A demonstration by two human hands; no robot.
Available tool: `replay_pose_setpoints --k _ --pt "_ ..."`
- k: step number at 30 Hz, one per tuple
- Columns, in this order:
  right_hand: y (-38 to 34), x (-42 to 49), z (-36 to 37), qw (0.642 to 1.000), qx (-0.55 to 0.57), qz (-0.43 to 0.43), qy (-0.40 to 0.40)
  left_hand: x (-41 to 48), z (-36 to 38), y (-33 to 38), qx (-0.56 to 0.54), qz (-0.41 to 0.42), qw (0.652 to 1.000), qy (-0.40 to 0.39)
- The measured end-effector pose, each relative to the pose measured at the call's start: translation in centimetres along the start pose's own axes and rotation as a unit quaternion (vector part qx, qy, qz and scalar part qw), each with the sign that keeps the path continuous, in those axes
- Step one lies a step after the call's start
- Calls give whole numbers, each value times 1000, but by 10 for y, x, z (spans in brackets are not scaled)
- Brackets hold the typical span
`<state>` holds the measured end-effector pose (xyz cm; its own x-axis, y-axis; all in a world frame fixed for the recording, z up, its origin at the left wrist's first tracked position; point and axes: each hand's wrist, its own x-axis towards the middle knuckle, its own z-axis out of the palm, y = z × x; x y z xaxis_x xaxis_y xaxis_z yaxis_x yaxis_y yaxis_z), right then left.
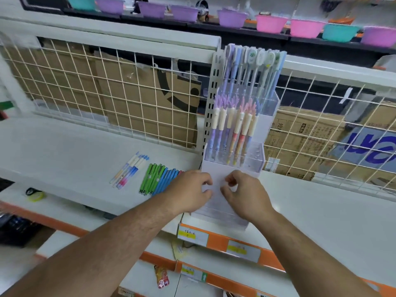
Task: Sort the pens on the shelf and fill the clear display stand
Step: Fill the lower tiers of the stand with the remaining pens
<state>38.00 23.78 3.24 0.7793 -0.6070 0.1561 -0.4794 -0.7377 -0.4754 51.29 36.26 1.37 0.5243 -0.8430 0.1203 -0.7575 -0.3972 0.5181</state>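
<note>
Tiered clear stand [252,161] upright, part-filled, loose pens [159,179] flat on shelf [64,142]

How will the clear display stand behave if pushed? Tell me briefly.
The clear display stand probably tips easily: it is tall, with pens standing high in its back tiers. Its smooth plastic likely slides readily on the white shelf.

I'm seeing a shop: a white metal shelf [64,146], orange edge strips [216,241] carrying yellow-and-white price labels [192,234], white wire-grid back panels [107,82], pastel plastic bowls [271,23] in a far row.
</note>
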Motion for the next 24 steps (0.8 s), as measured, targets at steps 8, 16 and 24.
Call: replay_pose_setpoints --k 8,16,24 --pt "-64 24 48 1000 0 12 -23 -2 -42 -74 12 2 1000 7" --pt "-156 48 119 999 17 25 -34 -6 -87 -200 58 -85 995 12" --pt "-198 56 157 998 -6 56 -33 4 -92 -260 15 -186 982 -22"
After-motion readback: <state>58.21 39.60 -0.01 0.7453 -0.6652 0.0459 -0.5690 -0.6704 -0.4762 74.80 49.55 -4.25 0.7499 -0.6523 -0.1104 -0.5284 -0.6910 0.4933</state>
